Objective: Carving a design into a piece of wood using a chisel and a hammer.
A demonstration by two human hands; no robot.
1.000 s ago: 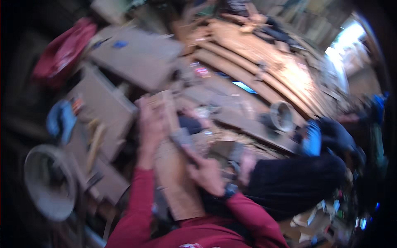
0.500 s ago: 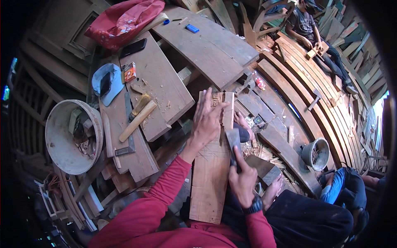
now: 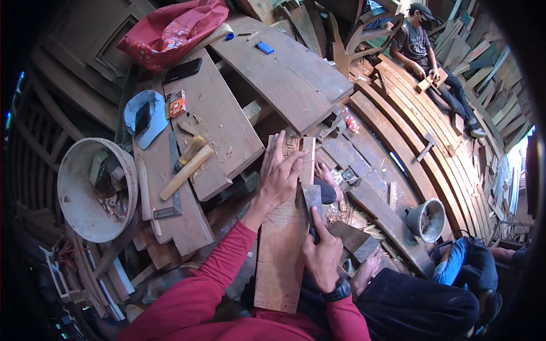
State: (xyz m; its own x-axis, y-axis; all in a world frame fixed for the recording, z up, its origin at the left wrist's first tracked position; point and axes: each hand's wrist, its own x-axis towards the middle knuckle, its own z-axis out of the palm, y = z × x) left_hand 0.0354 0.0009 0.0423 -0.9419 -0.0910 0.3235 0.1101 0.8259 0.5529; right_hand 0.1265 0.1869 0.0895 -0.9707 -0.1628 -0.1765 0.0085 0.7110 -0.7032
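Observation:
My left hand (image 3: 278,176) lies over the upper end of a long board (image 3: 277,261) with scratched lines, its fingers bent around a chipped, pale narrow piece (image 3: 307,159) there. My right hand (image 3: 323,256) is closed on the dark handle of a broad flat metal blade (image 3: 311,199), index finger stretched along it; the blade's end rests at the narrow piece's lower end, along the board's right side. Planks (image 3: 227,142) beside me bear a wooden mallet or tool (image 3: 185,173), a metal square (image 3: 168,211), a phone (image 3: 182,70) and a blue cap (image 3: 153,131).
A white bucket (image 3: 74,187) of offcuts stands left, a smaller bucket (image 3: 417,219) right. A red bag (image 3: 168,31) lies above. A hammer (image 3: 426,145) rests on stacked timbers (image 3: 387,113); a co-worker (image 3: 415,45) sits upper right. Another person's legs (image 3: 466,261) show lower right.
The view has steadied from the earlier blur and turned. Since half a second ago, both hands, the board and blade sit slightly lower and further left in view, the blade still along the board's right side.

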